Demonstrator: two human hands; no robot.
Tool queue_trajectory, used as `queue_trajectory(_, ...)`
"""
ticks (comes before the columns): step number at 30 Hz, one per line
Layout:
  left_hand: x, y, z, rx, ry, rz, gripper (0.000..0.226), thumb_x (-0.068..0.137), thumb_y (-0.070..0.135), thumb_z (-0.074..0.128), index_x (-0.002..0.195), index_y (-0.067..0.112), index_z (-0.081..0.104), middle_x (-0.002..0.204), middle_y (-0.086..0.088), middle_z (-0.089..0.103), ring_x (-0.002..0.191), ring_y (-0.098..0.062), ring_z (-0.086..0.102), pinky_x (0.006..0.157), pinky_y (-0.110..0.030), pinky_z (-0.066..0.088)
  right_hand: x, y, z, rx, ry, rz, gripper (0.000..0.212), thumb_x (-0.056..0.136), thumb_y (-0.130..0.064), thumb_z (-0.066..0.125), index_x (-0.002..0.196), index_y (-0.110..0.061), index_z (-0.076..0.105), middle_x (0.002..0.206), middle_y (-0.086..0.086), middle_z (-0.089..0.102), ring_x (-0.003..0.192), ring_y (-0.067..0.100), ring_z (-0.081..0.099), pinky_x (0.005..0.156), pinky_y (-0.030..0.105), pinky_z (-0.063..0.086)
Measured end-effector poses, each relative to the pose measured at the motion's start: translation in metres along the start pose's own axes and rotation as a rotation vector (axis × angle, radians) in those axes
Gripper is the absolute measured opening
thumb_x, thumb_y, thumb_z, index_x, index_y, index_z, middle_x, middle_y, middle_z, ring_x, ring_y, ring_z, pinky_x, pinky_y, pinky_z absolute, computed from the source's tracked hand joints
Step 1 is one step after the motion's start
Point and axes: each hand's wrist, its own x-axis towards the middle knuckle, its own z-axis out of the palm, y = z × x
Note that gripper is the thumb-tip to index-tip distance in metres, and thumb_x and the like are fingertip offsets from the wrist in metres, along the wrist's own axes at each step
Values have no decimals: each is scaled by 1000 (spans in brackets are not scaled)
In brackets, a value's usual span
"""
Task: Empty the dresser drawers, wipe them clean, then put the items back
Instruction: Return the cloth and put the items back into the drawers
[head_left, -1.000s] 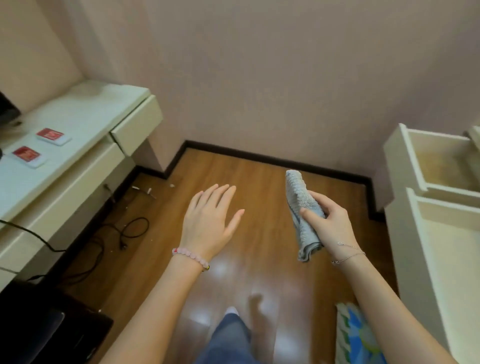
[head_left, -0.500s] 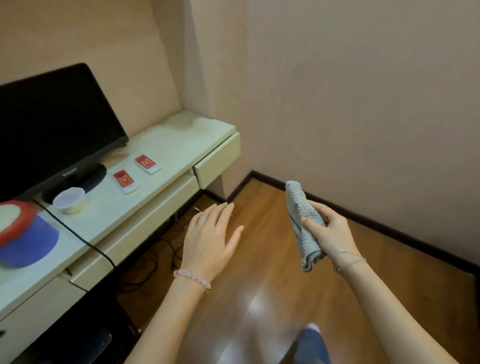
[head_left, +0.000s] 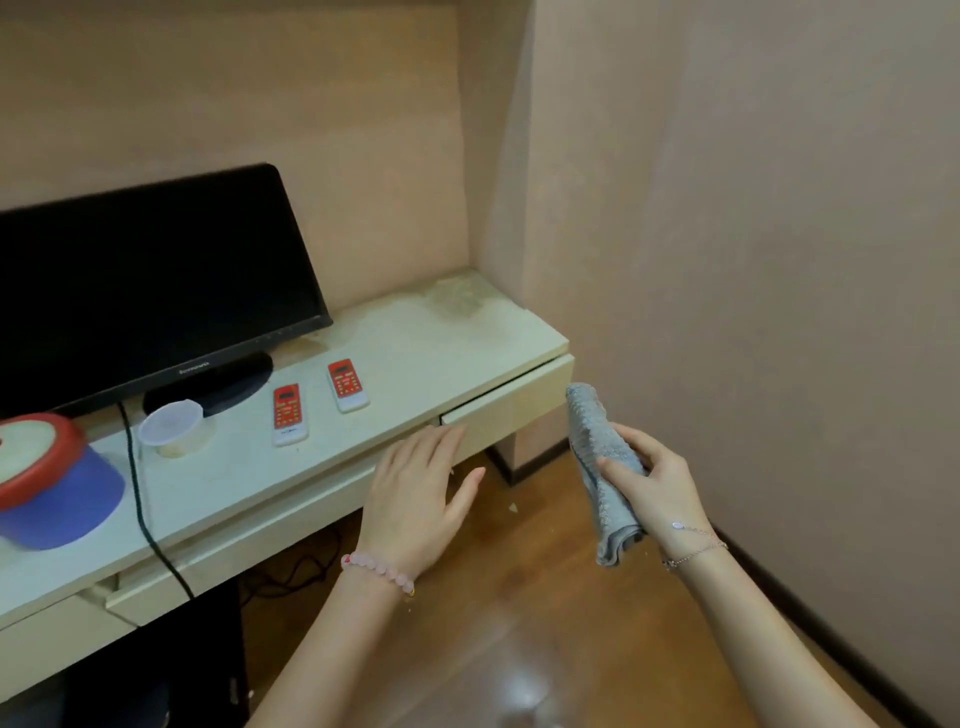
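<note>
Wiping step, likely: flat, empty left grip (head_left: 415, 499) beside bench drawer (head_left: 514, 410); right grip (head_left: 654, 493) clutches cloth (head_left: 592, 431); next, open drawer.

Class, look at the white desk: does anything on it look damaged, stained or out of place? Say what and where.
Yes. The desk top has a blotchy, yellowed patch in its far right corner, like worn finish. The right-end drawer sits slightly out, a dark gap showing above it.

Two remotes (head_left: 317, 405) on dresser (head_left: 415, 358), right of monitor (head_left: 150, 291)
</note>
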Motion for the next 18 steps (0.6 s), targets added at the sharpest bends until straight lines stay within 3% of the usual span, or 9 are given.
queue_trajectory(7, 61, -2, 30, -26, 20, -122, 54, 93, 53, 31, 137, 24, 42, 138, 7, 48, 129, -12, 40, 108, -28, 26, 100, 7, 7, -5, -133, -6, 31, 84, -5, 63, 108, -25, 61, 90, -17, 63, 65, -12, 62, 49, 5, 44)
queue_trajectory(11, 92, -12, 50, -39, 23, -180, 49, 94, 49, 38, 135, 22, 45, 134, 4, 52, 126, -16, 44, 104, -29, 30, 149, 17, 22, -3, -180, 20, 32, 84, -6, 63, 112, -22, 60, 93, -14, 63, 66, -12, 62, 50, 6, 45)
queue_trajectory(18, 168, -54, 90, -58, -18, -207, 50, 94, 48, 35, 138, 24, 39, 139, 6, 47, 129, -12, 39, 106, -26, 26, 236, 33, 64, 1, -229, 57, 32, 84, -4, 63, 109, -23, 61, 95, -16, 62, 70, -15, 61, 53, 5, 45)
